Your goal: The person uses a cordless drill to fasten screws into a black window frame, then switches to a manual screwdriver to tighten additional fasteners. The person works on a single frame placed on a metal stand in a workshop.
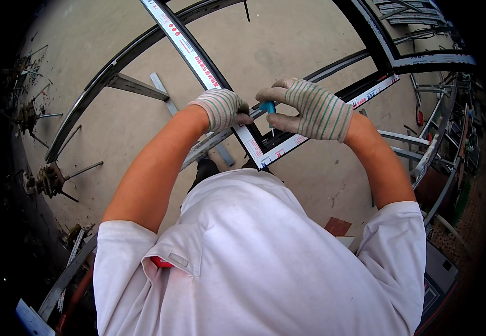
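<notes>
A dark window frame with white printed protective film lies across a metal support, its near corner pointing toward my body. My left hand, in a grey glove with green stripes, is closed over the frame's left bar just before that corner. In a matching glove, my right hand pinches the teal handle of a small screwdriver between thumb and fingers. The screwdriver's thin shaft points down at the inner side of the corner. Whether its tip touches the frame, I cannot tell.
Curved metal rails of the support run left and behind the frame. A second dark frame sits at the far right. Metal stands with rods line the left side, and metal profiles are stacked on the right. Concrete floor lies beneath.
</notes>
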`<state>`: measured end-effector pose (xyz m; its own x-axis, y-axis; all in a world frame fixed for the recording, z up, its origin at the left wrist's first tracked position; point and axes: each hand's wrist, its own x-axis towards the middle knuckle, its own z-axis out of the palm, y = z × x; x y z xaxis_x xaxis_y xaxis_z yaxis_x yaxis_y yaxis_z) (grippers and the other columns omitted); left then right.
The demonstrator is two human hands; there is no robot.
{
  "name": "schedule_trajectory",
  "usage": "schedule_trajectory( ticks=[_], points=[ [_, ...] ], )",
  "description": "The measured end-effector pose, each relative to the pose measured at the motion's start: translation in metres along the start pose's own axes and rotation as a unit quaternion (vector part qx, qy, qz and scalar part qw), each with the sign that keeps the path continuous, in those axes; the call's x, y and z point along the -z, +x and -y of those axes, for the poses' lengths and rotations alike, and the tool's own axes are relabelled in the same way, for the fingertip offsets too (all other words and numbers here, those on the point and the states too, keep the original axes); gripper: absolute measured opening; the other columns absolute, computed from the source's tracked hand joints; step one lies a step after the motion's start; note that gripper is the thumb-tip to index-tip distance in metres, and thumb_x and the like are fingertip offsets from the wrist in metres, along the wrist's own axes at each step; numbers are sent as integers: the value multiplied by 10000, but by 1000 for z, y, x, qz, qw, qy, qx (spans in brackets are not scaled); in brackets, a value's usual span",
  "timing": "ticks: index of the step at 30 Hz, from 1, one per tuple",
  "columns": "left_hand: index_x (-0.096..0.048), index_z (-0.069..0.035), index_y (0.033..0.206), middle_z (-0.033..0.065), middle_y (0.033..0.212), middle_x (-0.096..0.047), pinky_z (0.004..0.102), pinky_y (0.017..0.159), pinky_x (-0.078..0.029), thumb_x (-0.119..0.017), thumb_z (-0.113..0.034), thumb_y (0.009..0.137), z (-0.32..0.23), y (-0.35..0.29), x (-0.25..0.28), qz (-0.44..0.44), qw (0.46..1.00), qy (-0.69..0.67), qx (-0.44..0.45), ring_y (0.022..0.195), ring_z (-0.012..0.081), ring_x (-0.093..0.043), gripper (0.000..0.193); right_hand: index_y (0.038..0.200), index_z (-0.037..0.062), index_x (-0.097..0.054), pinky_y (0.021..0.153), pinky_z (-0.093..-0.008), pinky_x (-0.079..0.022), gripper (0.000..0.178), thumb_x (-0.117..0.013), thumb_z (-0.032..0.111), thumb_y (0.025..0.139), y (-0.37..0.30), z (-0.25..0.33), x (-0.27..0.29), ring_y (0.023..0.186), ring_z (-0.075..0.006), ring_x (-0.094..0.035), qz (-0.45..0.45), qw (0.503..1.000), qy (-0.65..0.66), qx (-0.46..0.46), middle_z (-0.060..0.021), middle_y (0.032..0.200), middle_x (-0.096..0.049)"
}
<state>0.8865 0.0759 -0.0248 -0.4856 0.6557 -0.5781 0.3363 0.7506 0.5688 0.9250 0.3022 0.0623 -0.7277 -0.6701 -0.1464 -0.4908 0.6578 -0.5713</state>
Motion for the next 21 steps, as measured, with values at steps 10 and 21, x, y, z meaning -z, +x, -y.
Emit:
schedule_trajectory(
  ticks=[10, 21],
  points=[
    [-750, -78, 1098, 128, 886, -748, 376, 795, -541, -692, -358, 921, 3, 1, -4, -10, 1000, 3, -10, 839, 304, -709, 336, 845, 68, -775, 773, -439, -558, 582, -523, 576, 973, 23, 11, -26, 750, -350, -681, -50, 970, -153, -184, -164, 736, -674],
    [-752, -78, 1124, 137, 919, -753, 379, 825, -544, -696, -360, 913, 0, -1, -2, -7, 1000, 5, 0, 872, 297, -716, 356, 1085, 95, -700, 821, -434, -555, 258, -635, 276, 914, 18, 5, -18, 923, -337, -682, -152, 977, -63, -134, -164, 989, -690]
  ],
)
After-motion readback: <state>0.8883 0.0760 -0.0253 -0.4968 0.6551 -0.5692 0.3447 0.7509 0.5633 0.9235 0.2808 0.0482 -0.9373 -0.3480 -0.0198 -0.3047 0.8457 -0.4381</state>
